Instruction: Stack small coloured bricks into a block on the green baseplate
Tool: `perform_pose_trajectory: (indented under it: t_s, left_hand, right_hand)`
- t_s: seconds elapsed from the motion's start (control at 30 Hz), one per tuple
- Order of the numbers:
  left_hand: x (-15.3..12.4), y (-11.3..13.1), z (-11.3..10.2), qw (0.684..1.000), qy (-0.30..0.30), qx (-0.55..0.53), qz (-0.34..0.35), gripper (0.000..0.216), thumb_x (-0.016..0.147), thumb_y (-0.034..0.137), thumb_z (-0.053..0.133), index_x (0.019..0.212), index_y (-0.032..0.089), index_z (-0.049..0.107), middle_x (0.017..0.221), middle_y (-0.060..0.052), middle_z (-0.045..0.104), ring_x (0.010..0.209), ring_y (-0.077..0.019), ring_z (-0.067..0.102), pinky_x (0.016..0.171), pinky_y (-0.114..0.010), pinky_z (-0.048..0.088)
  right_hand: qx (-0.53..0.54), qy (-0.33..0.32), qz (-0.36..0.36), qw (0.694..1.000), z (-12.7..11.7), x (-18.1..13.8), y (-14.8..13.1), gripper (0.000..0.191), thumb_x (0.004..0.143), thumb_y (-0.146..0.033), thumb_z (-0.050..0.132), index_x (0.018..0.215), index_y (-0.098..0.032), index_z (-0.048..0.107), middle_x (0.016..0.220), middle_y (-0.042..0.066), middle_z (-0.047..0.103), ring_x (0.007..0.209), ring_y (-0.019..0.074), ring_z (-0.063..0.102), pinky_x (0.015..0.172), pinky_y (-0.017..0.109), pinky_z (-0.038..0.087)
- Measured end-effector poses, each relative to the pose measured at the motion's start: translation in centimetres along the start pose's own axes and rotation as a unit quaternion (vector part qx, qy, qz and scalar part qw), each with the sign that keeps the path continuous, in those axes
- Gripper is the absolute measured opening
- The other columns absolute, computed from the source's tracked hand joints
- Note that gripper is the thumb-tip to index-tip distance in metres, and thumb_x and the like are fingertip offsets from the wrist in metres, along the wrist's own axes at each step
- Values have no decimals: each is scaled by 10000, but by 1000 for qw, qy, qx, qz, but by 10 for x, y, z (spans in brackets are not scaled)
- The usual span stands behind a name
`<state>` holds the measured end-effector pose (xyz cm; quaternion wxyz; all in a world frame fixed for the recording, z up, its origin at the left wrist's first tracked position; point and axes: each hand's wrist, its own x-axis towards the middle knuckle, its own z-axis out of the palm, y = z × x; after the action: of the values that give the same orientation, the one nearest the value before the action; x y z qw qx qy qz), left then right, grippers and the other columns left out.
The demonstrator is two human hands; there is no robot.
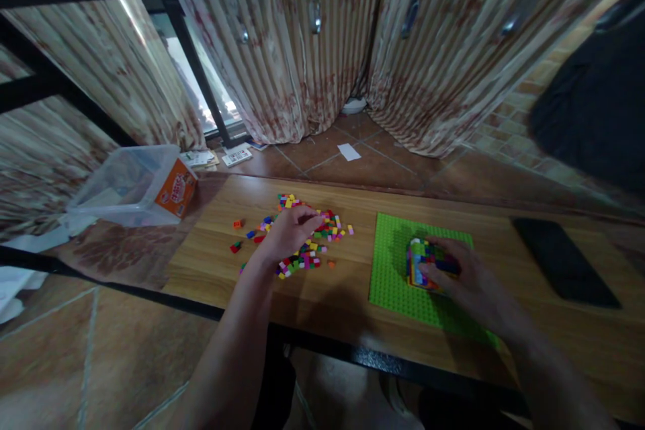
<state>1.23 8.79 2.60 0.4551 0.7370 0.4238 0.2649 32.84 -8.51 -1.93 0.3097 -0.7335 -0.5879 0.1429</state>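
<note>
My left hand (291, 234) is over a scattered pile of small toy building bricks (307, 259) on the wooden table. Its thumb and fingers are drawn together among the bricks; whatever they pinch is hidden. My right hand (466, 275) grips a multicoloured block built of bricks (417, 262), thumb on the near side and fingers across the far side. This brick block sits on a green studded baseplate (390, 289), and my hand covers its right part.
A dark flat slab (564, 261) lies at the table's right. Loose bricks, such as an orange one (237, 224), lie left of the pile. Beyond the table's left end stands a clear plastic bin (125, 181) with an orange label. A dark metal bar crosses overhead, before striped curtains (302, 67).
</note>
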Motion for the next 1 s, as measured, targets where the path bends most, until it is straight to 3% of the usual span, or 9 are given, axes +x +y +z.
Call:
perform_pose_trajectory:
  t_s: [0.37,0.67,1.0]
  left_hand:
    - [-3,-1,-16,998,45,9,29,254,847,336,585,695,140,646,662,9,560,663,-122,484,617,-238,361]
    - [-11,-18,-50,982,180,-18,-54,216,822,339,623,770,134,671,643,30,571,611,-109,484,581,-234,359]
    - [-20,-30,-71,959,241,88,-117,198,862,254,580,835,119,722,700,4,647,661,-128,560,608,-234,399]
  right_hand:
    - [31,-31,-48,998,28,0,-34,599,843,-700,602,1270,-281,633,1345,133,645,1219,392,617,1042,632,497]
    - [30,-52,-31,998,47,5,-51,636,819,-727,597,1299,-311,632,1377,108,622,1247,385,604,1062,602,493]
    - [22,-60,-33,997,60,12,-59,680,780,-755,599,1278,-296,648,1367,122,635,1217,411,625,1042,634,502]
